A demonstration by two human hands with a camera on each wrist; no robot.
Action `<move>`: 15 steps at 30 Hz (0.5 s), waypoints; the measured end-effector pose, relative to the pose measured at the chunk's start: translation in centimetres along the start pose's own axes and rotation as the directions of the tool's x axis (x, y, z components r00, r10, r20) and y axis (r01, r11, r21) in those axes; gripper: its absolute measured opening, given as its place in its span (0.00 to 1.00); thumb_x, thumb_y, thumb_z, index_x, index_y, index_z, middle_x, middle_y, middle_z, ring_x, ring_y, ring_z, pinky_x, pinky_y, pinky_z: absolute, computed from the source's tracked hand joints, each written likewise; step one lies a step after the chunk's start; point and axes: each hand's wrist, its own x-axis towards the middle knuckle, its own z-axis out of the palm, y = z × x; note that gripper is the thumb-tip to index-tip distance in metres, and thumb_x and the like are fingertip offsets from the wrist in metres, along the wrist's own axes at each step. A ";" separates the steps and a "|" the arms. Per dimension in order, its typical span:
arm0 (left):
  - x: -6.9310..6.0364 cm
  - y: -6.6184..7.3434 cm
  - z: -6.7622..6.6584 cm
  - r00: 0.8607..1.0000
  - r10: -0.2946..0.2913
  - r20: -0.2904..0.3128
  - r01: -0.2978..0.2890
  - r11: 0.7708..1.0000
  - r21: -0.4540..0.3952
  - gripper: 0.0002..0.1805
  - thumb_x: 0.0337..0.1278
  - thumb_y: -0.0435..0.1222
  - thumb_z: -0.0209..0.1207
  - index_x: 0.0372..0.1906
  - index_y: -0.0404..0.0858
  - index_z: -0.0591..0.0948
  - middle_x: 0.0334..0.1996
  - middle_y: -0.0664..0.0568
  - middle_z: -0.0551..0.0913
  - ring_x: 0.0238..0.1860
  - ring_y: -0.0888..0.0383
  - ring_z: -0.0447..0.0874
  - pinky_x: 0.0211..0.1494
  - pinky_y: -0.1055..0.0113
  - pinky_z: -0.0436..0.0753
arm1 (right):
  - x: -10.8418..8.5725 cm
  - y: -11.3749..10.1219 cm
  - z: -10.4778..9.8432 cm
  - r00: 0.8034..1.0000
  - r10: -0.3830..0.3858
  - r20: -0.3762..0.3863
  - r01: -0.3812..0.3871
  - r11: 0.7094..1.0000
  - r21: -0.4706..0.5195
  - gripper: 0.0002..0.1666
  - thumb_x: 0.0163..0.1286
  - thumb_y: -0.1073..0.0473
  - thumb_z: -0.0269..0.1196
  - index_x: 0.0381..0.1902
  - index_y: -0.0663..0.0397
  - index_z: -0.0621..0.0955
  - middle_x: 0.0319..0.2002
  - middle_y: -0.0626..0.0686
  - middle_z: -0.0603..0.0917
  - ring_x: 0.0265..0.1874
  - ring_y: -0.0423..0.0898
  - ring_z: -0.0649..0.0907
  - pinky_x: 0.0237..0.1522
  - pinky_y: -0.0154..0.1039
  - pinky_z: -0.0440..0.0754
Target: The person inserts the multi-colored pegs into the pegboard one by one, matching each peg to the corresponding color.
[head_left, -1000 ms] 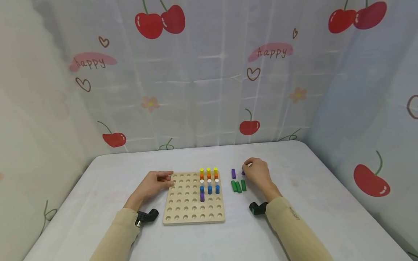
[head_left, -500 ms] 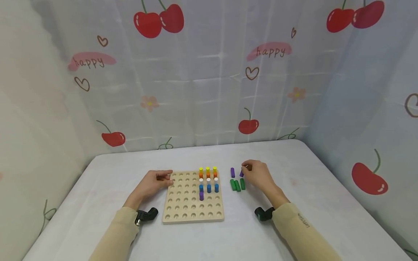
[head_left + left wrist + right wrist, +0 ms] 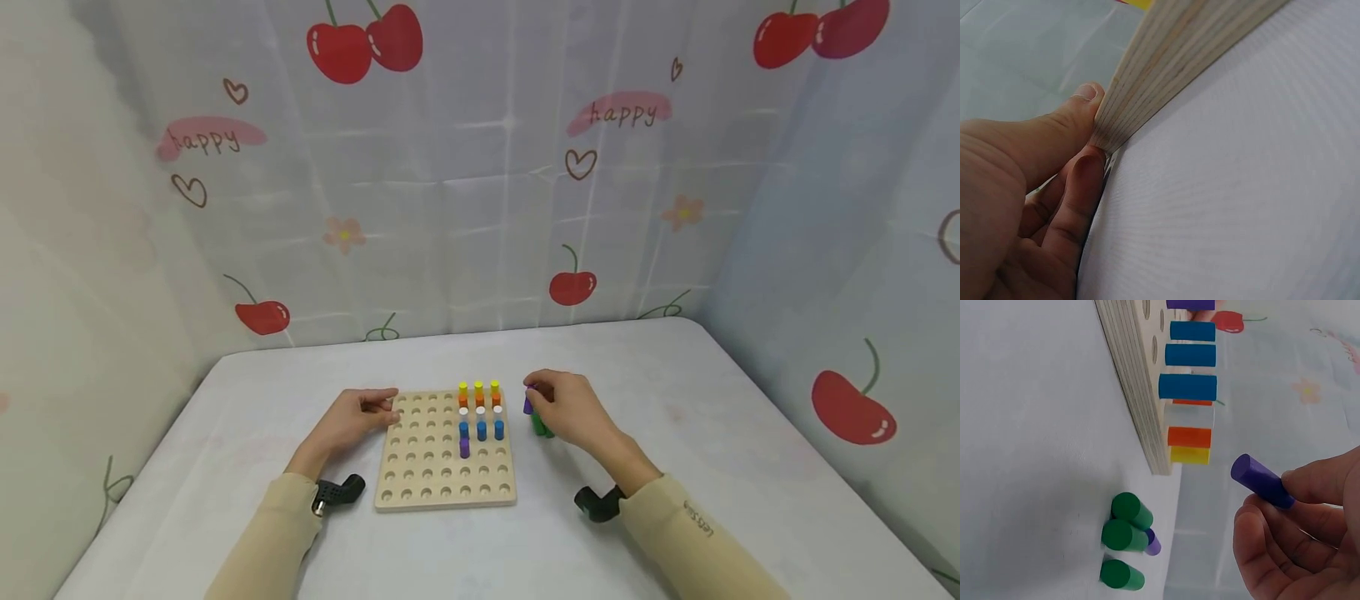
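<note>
A light wooden pegboard (image 3: 446, 505) with rows of round holes lies on the table. My left hand (image 3: 348, 425) pinches its far left corner, thumb (image 3: 1075, 115) against the edge. Above the table to the right of the board, my right hand (image 3: 573, 407) holds a purple peg (image 3: 1263, 481) between thumb and fingers, tilted and off the table. Yellow, orange, white and blue pegs (image 3: 481, 431) stand in rows of three on the board's right side. One purple peg (image 3: 464, 448) stands in front of the blue ones.
Three green pegs (image 3: 1124, 535) lie on the table below my right hand, with another purple peg (image 3: 1153, 542) behind them. A white cloth covers the table (image 3: 675, 400). A cherry-print curtain (image 3: 480, 250) hangs behind it.
My right hand has lifted a purple peg and moved left toward the board, now covering part of the loose pegs in the head view. The left hand stays at the board's corner.
</note>
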 end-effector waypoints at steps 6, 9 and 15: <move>0.2 -0.1 0.3 1.000 0.009 0.007 -0.009 1.000 0.001 0.29 0.58 0.42 0.74 0.65 0.41 0.83 0.41 0.53 0.88 0.41 0.58 0.81 0.49 0.67 0.78 | -1.1 -0.9 0.5 0.999 -0.018 0.035 0.017 1.000 0.021 0.16 0.74 0.57 0.66 0.58 0.51 0.84 0.38 0.47 0.86 0.35 0.44 0.80 0.40 0.37 0.86; 0.2 -0.1 0.3 1.000 0.008 0.008 -0.008 1.000 0.003 0.29 0.58 0.42 0.74 0.64 0.41 0.83 0.41 0.53 0.88 0.41 0.59 0.81 0.49 0.68 0.77 | -1.7 -1.4 0.9 0.998 -0.041 0.053 0.039 0.999 0.027 0.16 0.74 0.58 0.66 0.57 0.51 0.85 0.35 0.45 0.85 0.34 0.44 0.79 0.37 0.35 0.84; 0.1 0.0 0.1 1.000 0.009 0.001 -0.009 1.000 -0.003 0.29 0.58 0.42 0.74 0.65 0.40 0.83 0.41 0.53 0.88 0.41 0.59 0.82 0.48 0.69 0.78 | -2.2 -2.1 1.6 0.988 -0.118 0.097 0.115 0.993 0.042 0.13 0.73 0.60 0.66 0.54 0.53 0.86 0.34 0.45 0.84 0.33 0.43 0.78 0.32 0.32 0.81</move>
